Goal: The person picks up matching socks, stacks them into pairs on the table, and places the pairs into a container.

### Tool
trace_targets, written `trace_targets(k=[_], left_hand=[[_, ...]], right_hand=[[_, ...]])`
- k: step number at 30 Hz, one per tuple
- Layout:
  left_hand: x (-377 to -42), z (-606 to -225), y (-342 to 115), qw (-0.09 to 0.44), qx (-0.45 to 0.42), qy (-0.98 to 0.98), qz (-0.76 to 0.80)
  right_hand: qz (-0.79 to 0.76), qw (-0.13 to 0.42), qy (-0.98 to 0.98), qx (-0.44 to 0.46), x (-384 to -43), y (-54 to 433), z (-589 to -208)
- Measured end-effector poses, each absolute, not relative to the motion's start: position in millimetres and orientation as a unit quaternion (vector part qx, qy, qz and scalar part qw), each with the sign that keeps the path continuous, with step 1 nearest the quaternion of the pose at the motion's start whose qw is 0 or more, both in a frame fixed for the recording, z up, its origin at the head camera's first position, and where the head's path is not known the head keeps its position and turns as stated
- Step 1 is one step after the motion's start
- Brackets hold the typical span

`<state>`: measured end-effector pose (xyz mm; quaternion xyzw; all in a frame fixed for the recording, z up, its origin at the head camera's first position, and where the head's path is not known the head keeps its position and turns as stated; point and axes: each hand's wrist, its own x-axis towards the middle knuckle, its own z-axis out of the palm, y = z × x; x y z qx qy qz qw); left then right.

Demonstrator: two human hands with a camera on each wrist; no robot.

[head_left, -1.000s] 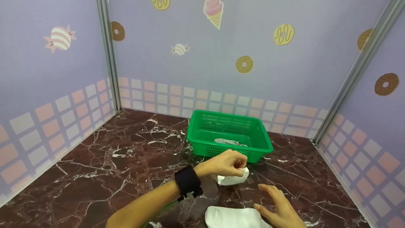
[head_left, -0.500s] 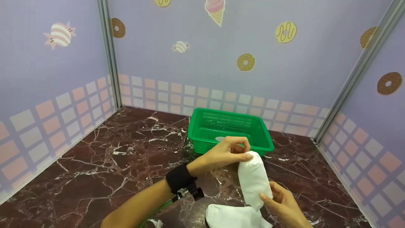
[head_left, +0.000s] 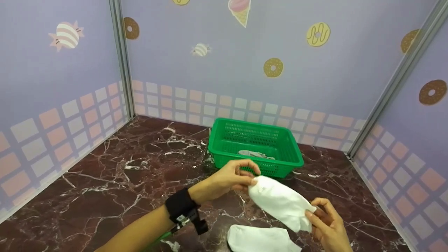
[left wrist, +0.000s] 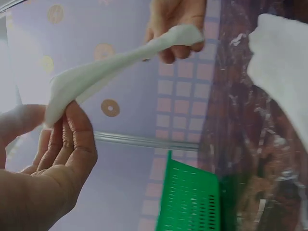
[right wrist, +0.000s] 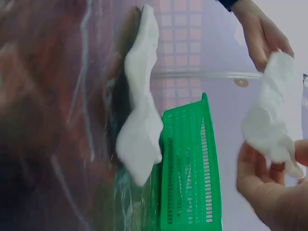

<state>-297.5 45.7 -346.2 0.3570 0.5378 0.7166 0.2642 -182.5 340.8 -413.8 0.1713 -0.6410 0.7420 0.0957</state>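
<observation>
Both hands hold a white sock point(head_left: 280, 201) stretched between them above the table. My left hand point(head_left: 229, 178) pinches its toe end between thumb and fingers, and my right hand point(head_left: 329, 222) pinches the opposite end. In the left wrist view the left hand point(left wrist: 53, 159) grips the sock point(left wrist: 106, 70) near the camera, with the other hand beyond. The right wrist view has the right hand point(right wrist: 274, 183) pinching the bunched end. A second white sock point(head_left: 262, 239) lies flat on the table below the held one.
Behind the hands stands a green plastic basket point(head_left: 215, 155) with a greyish cloth item point(head_left: 255, 154) inside. The table point(head_left: 157, 182) is dark red marble-patterned. Purple patterned walls point(head_left: 224, 63) enclose it at the back and sides. A small whitish scrap point(head_left: 173, 245) lies near the front edge.
The left hand has lifted the sock off the table and the right hand has taken its other end. The sock then swung from near upright to slanting, as the hands moved apart.
</observation>
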Motion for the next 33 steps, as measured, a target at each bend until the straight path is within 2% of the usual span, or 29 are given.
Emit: trace_targets(k=[3,6,10,17,21,24,28,33], left_hand=[[-292.8,-362.3,37.5,0.305,0.339,0.535,0.711],[-286.7,-377.6,31.4,0.322,0.321,0.547,0.703],[-279.7,-395.9,25.3,0.323,0.306,0.563,0.696],[-266.5,-420.0,14.7,0.348,0.297,0.594,0.661],[-259.9,-428.2,12.1,0.333,0.309,0.635,0.624],[-255.6,-432.6,11.5,0.327,0.316,0.653,0.606],[-251.9,-435.0,11.8,0.318,0.327,0.671,0.585],[-251.0,-432.8,12.8,0.282,0.333,0.728,0.529]], right_hand=[[0.751,0.096,-0.595,0.268,-185.4,348.5,-416.9],[0.766,0.034,-0.554,0.326,-187.5,355.0,-418.0],[0.772,-0.048,-0.567,0.283,-186.1,357.0,-418.2],[0.612,-0.062,-0.772,0.161,-182.6,352.0,-421.6],[0.562,-0.121,-0.803,0.160,-184.1,350.0,-425.5],[0.537,-0.138,-0.811,0.189,-187.5,349.2,-429.7],[0.496,-0.132,-0.825,0.237,-193.4,349.8,-434.3],[0.450,-0.128,-0.853,0.232,-194.6,350.9,-436.9]])
